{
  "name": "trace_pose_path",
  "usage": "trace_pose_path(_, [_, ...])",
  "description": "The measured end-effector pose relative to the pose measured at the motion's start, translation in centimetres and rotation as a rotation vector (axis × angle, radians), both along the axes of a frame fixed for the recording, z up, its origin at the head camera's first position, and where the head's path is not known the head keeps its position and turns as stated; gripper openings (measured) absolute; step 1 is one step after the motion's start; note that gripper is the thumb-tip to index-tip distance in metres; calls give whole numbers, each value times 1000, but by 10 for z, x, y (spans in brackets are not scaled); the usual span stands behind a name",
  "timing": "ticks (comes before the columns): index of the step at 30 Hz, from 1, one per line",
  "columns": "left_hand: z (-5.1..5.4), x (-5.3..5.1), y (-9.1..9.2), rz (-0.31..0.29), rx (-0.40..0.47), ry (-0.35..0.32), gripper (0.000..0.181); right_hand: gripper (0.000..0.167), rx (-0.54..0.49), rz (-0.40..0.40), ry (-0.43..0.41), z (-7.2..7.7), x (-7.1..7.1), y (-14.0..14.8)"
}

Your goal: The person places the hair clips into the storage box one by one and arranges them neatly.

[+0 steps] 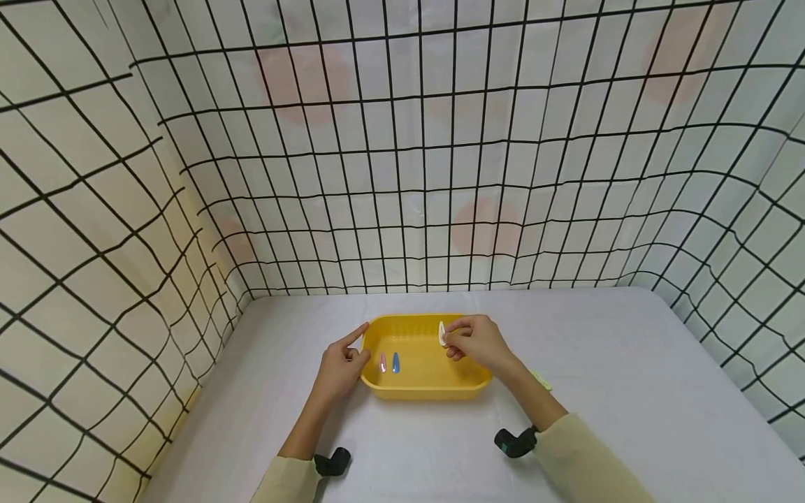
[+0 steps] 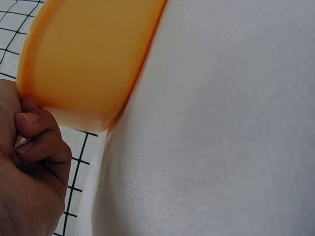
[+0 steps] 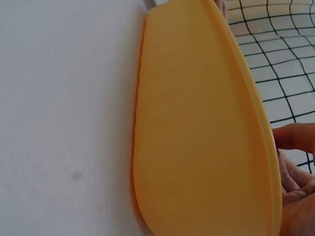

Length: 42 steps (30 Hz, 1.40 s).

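Observation:
A yellow plastic tray (image 1: 421, 393) sits on the table. My left hand (image 1: 338, 369) holds the tray's left end, index finger and thumb along its rim; in the left wrist view the other fingers of that hand (image 2: 37, 147) are curled by the tray wall (image 2: 93, 59). Over the tray's right part, my right hand (image 1: 476, 342) pinches a white snap hair clip (image 1: 442, 334) between thumb and fingers. On the tray floor, toward the left, lie a pink hair clip (image 1: 382, 362) and a blue hair clip (image 1: 395, 362), side by side and apart. The tray wall (image 3: 197, 123) hides the clips in the right wrist view.
A small yellow-green item (image 1: 541, 381) lies on the table (image 1: 604, 419) beyond the right forearm, partly hidden by it. White cloth walls with a black grid (image 1: 421, 175) stand at the back and on both sides. Each wrist wears a black camera (image 1: 516, 443).

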<state>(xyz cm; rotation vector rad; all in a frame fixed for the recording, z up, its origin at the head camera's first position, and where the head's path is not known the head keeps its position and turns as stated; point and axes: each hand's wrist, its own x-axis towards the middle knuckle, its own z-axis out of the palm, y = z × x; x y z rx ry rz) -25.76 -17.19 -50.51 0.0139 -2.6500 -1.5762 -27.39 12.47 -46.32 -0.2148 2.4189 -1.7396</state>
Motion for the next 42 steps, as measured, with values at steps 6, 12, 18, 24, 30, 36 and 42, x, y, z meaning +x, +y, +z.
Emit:
trace_pose_path(6, [0,-2,5,-15,5,1,57,19,15,-22,-29,-5,-5,-11])
trace_pose_path(12, [0,-1,3,-14,8,5,57,17,13,-36,-74,-11,-9,-27])
trace_pose_path(18, [1,0,1,-29,12,8,57,15,76,-43,-126,-15,-10,-40])
trace_pose_path(24, [2,0,1,-13,6,11,57,12,87,5,-133,-20,-10,-53])
trace_pose_path(30, [1,0,-1,-11,0,1,57,10,118,42,-144,-25,-9,-65])
trace_pose_path(36, [2,1,-1,-9,6,-6,57,8,173,48,-145,-23,-6,-70])
trace_pose_path(42, [2,1,0,-14,5,-2,57,8,192,44,-145,-24,-4,-71])
